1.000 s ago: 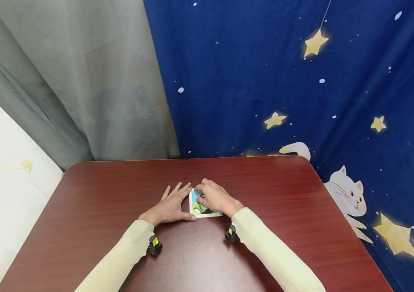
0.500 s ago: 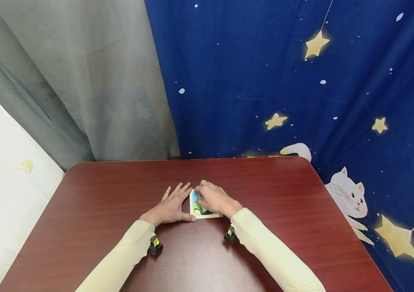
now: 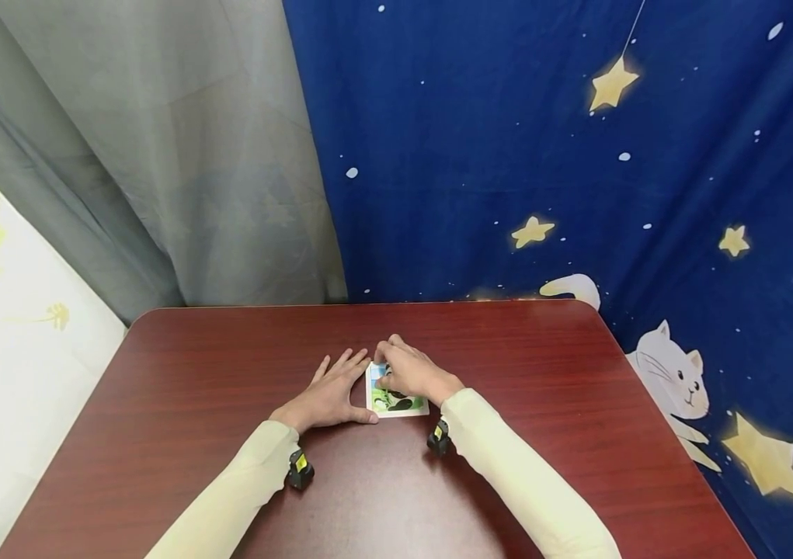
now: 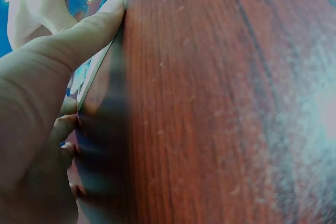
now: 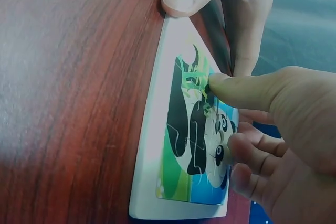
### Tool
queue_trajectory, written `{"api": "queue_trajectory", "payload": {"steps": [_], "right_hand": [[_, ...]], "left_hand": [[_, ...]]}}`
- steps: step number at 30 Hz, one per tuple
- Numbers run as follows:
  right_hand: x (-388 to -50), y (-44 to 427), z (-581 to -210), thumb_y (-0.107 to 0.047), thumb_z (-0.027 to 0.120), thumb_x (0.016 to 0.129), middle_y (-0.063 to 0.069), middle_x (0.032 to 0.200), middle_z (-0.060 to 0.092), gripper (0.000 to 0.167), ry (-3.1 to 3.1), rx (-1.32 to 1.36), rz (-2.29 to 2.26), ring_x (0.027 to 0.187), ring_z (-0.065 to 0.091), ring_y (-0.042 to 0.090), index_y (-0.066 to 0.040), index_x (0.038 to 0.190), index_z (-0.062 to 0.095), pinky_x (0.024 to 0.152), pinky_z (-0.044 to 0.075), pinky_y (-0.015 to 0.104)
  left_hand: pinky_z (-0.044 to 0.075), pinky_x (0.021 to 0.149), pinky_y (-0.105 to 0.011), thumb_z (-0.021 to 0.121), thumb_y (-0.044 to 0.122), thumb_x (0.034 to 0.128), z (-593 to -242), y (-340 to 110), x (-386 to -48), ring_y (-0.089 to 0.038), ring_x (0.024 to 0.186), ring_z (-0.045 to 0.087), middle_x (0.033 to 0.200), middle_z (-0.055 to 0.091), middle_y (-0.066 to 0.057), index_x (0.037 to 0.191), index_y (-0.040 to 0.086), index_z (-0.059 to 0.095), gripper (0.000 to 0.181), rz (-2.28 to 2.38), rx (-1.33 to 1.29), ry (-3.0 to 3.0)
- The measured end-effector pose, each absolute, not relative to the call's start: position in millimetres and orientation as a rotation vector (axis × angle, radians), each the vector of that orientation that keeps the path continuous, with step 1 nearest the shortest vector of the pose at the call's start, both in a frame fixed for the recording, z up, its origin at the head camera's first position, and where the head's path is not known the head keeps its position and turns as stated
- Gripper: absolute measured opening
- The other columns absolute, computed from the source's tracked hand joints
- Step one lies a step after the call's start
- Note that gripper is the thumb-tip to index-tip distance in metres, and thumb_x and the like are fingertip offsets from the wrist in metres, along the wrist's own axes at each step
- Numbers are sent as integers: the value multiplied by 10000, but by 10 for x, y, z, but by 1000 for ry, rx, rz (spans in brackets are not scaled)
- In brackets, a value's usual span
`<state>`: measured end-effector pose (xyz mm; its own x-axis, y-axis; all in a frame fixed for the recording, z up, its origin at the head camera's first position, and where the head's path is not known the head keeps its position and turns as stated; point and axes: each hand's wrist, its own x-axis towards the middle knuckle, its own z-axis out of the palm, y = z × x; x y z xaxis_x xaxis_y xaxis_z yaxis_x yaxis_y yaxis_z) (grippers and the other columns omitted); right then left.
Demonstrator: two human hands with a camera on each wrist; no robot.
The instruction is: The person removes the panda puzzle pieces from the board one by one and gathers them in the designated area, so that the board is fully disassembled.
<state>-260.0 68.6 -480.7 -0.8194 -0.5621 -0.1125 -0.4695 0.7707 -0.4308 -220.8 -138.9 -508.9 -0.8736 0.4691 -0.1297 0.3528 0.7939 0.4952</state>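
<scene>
A panda jigsaw picture [image 3: 403,404] in a white frame [image 3: 396,414] lies flat on the dark red table. My left hand [image 3: 325,400] is spread at the frame's left side, thumb touching the near left corner. Over the picture's upper part is my right hand [image 3: 415,373], fingers bent. In the right wrist view, its thumb [image 5: 247,90] touches the panda picture [image 5: 184,124] and the bent fingers [image 5: 254,153] are at its far edge; whether they pinch a piece is hidden. The left wrist view shows my left thumb [image 4: 89,32] against the frame's edge.
The red wooden table [image 3: 228,349] extends around both hands. Behind it hang a grey curtain [image 3: 242,155] and a blue curtain [image 3: 452,140] with stars and a white cat. A pale patterned surface [image 3: 12,334] is at the left.
My right hand has shifted slightly away from me, uncovering more of the panda picture's lower part. The left hand keeps its place at the frame. The head view has turned slightly.
</scene>
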Motion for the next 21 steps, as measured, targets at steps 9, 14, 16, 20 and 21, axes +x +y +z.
{"api": "queue_trajectory", "payload": {"steps": [9,14,16,20,21], "right_hand": [[-2580,708,-4863,-180,814,937,69,1231,652,378,2761,-869,-669,1019,638,185,-81,1276,680,929,557,390],[-2563,711,-4880,-186,817,931,57,1197,655,366,2811,-903,-651,966,630,177,-96,1271,714,892,551,378],[-2559,711,-4888,-189,821,926,43,1187,655,353,2828,-908,-645,962,631,170,-109,1254,717,887,553,372],[-2562,715,-4917,-190,825,919,20,1168,647,322,2843,-899,-651,951,628,156,-137,1215,708,866,552,357],[-2562,718,-4924,-190,825,918,19,1159,646,314,2843,-897,-658,944,627,158,-143,1205,704,858,552,357]], "left_hand": [[57,1326,-702,857,623,819,-5084,-1391,-2194,-384,1688,130,1793,233,-116,1696,97,290,1169,688,642,2743],[72,1322,-709,858,630,812,-5084,-1387,-2195,-389,1685,140,1790,241,-121,1693,88,295,1178,683,644,2752],[75,1322,-710,862,629,809,-5085,-1386,-2195,-388,1685,143,1790,242,-120,1692,87,297,1181,684,643,2754],[80,1320,-713,865,626,807,-5095,-1386,-2195,-390,1683,148,1789,244,-122,1690,81,299,1182,685,646,2756],[80,1320,-712,864,627,807,-5097,-1386,-2193,-389,1684,147,1789,244,-121,1690,82,301,1181,685,647,2756]]}}
